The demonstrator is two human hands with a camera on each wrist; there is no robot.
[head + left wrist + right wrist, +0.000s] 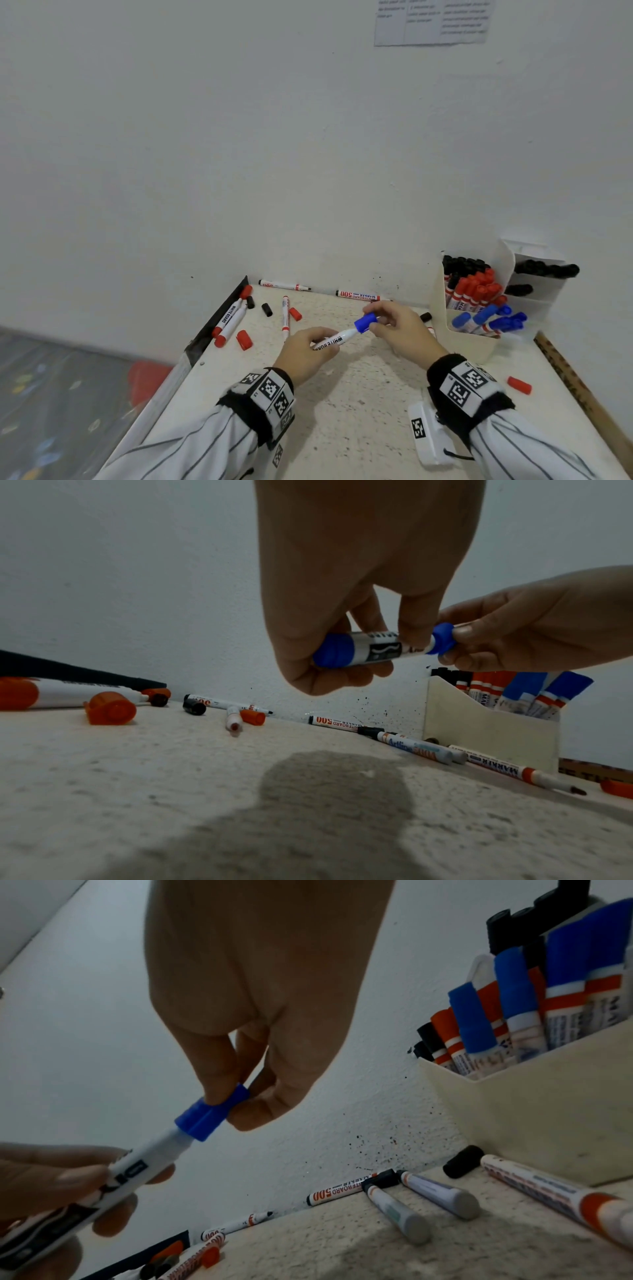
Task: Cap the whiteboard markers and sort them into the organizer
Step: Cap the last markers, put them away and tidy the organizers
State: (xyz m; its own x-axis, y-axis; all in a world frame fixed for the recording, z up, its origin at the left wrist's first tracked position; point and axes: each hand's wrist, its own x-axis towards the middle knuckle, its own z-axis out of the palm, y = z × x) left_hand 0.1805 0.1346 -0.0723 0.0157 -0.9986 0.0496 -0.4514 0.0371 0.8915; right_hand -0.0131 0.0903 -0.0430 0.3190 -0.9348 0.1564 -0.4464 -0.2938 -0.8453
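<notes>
My left hand (313,346) grips the white barrel of a blue whiteboard marker (337,338) above the table's middle. My right hand (388,323) pinches the blue cap (365,323) sitting on the marker's tip end. In the left wrist view the marker (373,649) lies across my left hand (342,653), with the cap (443,639) between right thumb and fingers. The right wrist view shows the cap (212,1114) on the barrel (137,1167). The cream organizer (462,342) at the right holds black, red and blue capped markers.
Loose markers (284,317) and red caps (244,340) and black caps (267,309) lie at the table's left and back. One red cap (519,385) lies at the right. More markers (441,1194) lie beside the organizer. A wall rises behind; the table's edges (191,353) drop off left and right.
</notes>
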